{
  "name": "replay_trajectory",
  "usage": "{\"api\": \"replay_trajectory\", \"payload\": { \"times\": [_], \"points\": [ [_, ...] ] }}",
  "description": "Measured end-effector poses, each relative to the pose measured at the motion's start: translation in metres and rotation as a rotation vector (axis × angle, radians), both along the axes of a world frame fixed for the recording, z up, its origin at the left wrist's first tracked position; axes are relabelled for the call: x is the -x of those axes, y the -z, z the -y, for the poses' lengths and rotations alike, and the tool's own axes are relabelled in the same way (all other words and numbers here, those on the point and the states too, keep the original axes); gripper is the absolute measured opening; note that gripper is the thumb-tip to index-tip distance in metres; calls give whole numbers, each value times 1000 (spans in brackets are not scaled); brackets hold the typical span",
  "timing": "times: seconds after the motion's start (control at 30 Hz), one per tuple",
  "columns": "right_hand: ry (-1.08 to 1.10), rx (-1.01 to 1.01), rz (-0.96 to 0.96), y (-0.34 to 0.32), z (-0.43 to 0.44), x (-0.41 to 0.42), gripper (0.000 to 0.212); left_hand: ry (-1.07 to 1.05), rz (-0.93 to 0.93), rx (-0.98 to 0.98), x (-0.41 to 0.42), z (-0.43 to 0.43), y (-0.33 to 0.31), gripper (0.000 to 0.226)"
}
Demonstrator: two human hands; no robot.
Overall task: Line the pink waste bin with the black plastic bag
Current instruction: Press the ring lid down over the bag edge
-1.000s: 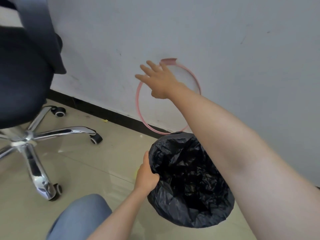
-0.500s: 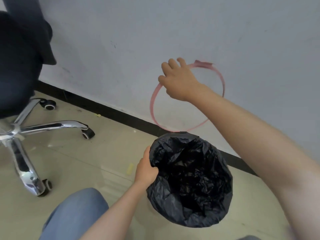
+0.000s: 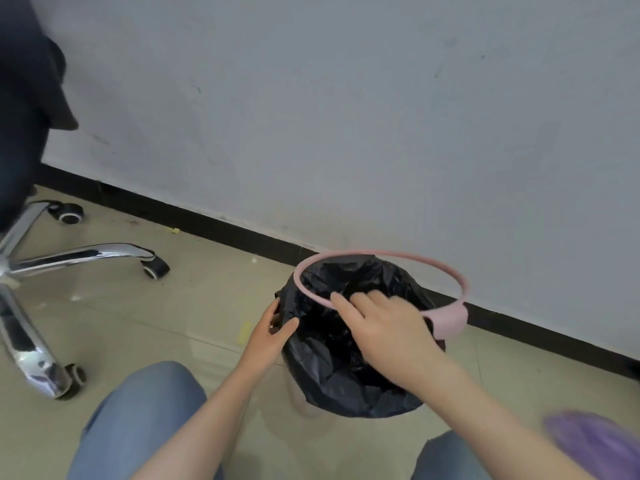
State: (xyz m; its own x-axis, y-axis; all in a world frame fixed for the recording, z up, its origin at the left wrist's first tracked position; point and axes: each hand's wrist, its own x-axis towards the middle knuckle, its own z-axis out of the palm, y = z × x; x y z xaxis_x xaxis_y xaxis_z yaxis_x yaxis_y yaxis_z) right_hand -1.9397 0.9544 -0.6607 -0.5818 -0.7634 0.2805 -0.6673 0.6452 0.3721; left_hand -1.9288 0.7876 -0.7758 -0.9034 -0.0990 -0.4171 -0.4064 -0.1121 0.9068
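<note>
The black plastic bag drapes over the pink waste bin, hiding almost all of it; only a blurred strip of the bin wall shows low on the left. A pink ring hovers over the bag's mouth, tilted, its far arc up by the wall. My right hand holds the ring's near edge. My left hand pinches the bag at the bin's left rim.
An office chair with a chrome star base and castors stands to the left. The grey wall with a black skirting runs right behind the bin. My knees in blue jeans are in front. A purple blur sits lower right.
My right hand has taken the pink ring from against the wall and brought it down over the bag's mouth. My left hand has stayed on the bag's left rim.
</note>
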Motion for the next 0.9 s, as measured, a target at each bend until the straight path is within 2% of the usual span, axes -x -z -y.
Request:
{"api": "replay_trajectory", "payload": {
  "times": [0.07,0.13,0.2,0.23,0.33,0.43,0.57,0.7,0.9],
  "points": [
    [32,13,46,23,-11,-15,46,-31,8,-14,-3,3,0,54],
    [75,24,129,47,-18,-30,65,-43,-2,-4,-3,2,-3,47],
    [118,47,208,68,-23,-45,72,-44,-26,22,-1,-2,-6,43],
    [138,48,252,75,-25,-50,70,-47,-41,38,-1,-4,-8,42],
    [245,28,334,90,-35,-59,48,-11,-96,98,-2,-16,-9,51],
    [399,-32,473,101,-47,-63,52,53,-102,274,-5,-32,-10,66],
    [411,-50,571,111,-48,-64,49,89,-106,465,-10,-45,-5,73],
    [386,13,571,107,-39,-55,52,59,-132,500,-2,-41,0,69],
    [461,-21,474,101,-8,-13,46,27,-92,729,36,-25,-7,62]
  ]
}}
